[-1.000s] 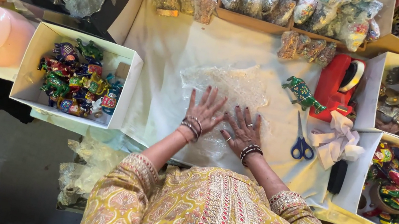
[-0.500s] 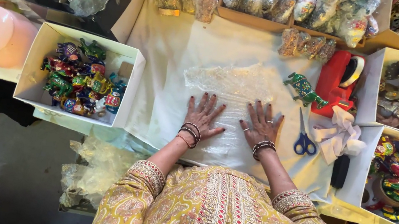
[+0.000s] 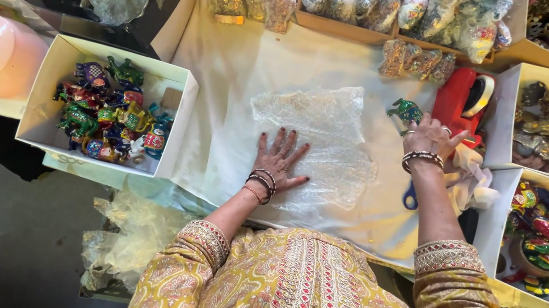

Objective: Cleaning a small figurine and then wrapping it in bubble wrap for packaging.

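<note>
Two hands are out over the white-covered table (image 3: pixel 226 86) from where I watch. My left hand (image 3: pixel 278 162) lies flat, fingers spread apart, pressing on the near edge of a clear bubble-wrap sheet (image 3: pixel 325 140) spread in the middle of the cloth. My right hand (image 3: pixel 430 135) reaches off to the right — fingers loosely apart, resting at a small green painted figurine (image 3: pixel 404 111) just beside a red tape dispenser (image 3: pixel 465 104); whether it grips the figurine I cannot tell. Blue-handled scissors (image 3: pixel 410 197) lie partly hidden under that forearm. At left stands a white box of painted figurines (image 3: pixel 110 115).
</note>
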